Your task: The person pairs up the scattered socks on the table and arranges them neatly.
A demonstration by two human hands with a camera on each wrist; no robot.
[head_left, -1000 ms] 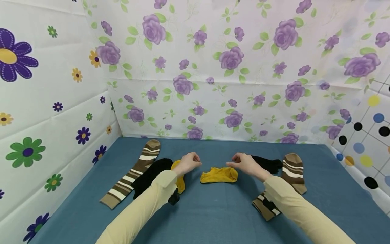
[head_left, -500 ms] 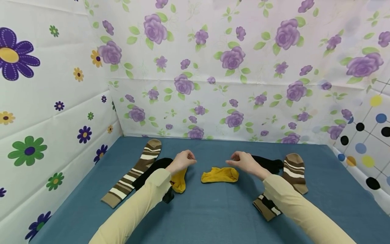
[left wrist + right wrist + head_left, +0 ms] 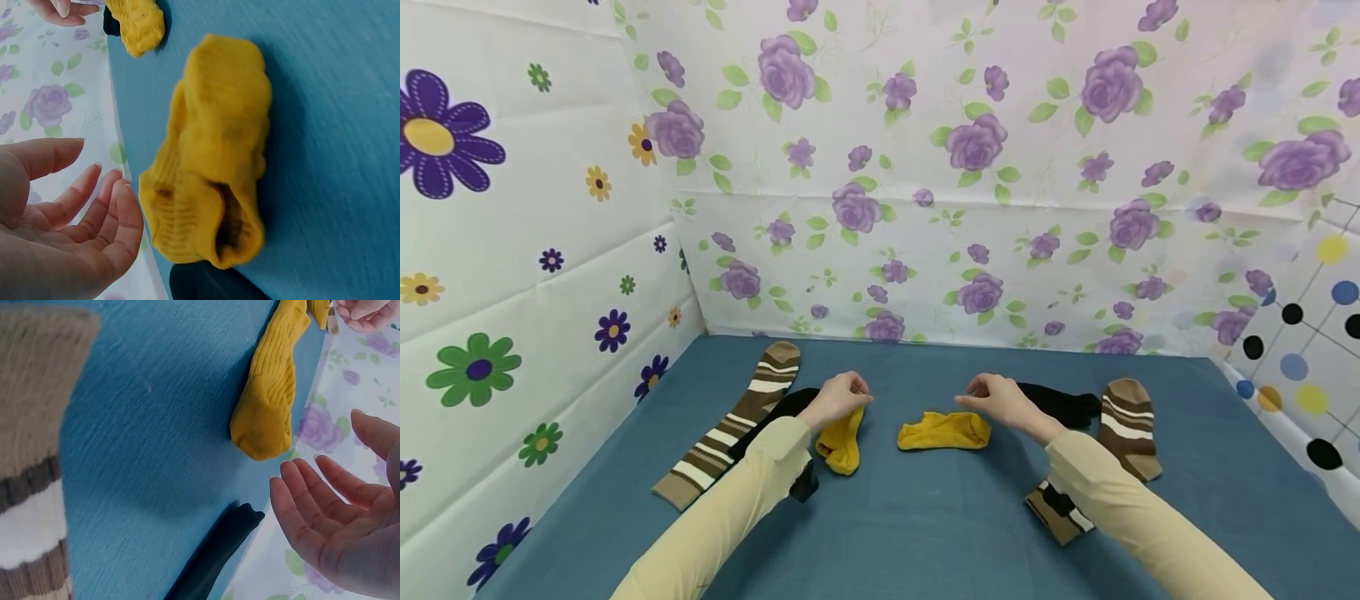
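Note:
My left hand [image 3: 835, 397] hovers over the left yellow sock [image 3: 841, 443], its fingers loosely bent with nothing between them. In the left wrist view this sock [image 3: 219, 150] lies on the cloth with its cuff opening showing, beside the fingertips. Right of centre, my right hand [image 3: 1000, 400] hangs above the table, thumb and fingers apart and holding nothing. The second yellow sock [image 3: 944, 431] lies flat between the two hands. Just beyond the right fingers in the right wrist view are its rounded end [image 3: 262, 425] and a black sock [image 3: 215, 556].
A striped brown sock [image 3: 730, 421] and a black sock [image 3: 775, 421] lie to the left, the black one partly under my arm. On the right are another black sock [image 3: 1060, 405] and a striped sock [image 3: 1126, 425], partly covered by my sleeve. Floral sheets [image 3: 895, 200] enclose the blue table [image 3: 895, 533].
My left hand has moved left, away from the middle, uncovering more of the left yellow sock. My right hand has stayed nearly still. The view has shifted slightly.

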